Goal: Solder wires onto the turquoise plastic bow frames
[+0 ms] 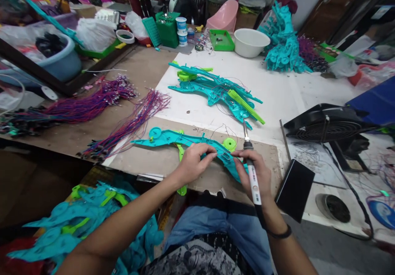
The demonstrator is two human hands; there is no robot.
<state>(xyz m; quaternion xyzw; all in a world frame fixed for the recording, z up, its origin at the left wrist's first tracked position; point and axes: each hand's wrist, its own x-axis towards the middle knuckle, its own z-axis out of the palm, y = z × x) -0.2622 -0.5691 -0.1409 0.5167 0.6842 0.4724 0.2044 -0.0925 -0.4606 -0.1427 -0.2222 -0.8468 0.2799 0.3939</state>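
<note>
Seems partway through wiring a turquoise piece (168, 136), laid on the counter (148, 63) directly beneath and between both grips. Bends the left grip (195, 162) over the piece, thumb and fingertips nearly together; cannot tell whether pinching anything fine there. Clamps the right grip (263, 174) on a soldering iron (253, 182), tip pointing away beyond the fingers, clear of the small dark part (226, 155) between the two grips. Can make out a lime-green disc (228, 144) just beyond that gap, apparently in place already. Likely needs more joining on this piece, without any sure view of finished joints. Might count as done the turquoise assemblies (212, 89) farther beyond both grips, judging by thin wires strung along them. Cannot tell finished from unfinished in the turquoise pile (61, 215) low to the left of the left grip, nor in the turquoise heap (285, 40) far beyond the right grip. Probably leaves plenty to do, given the thick wire bundles (89, 104) lying left of the left grip
</note>
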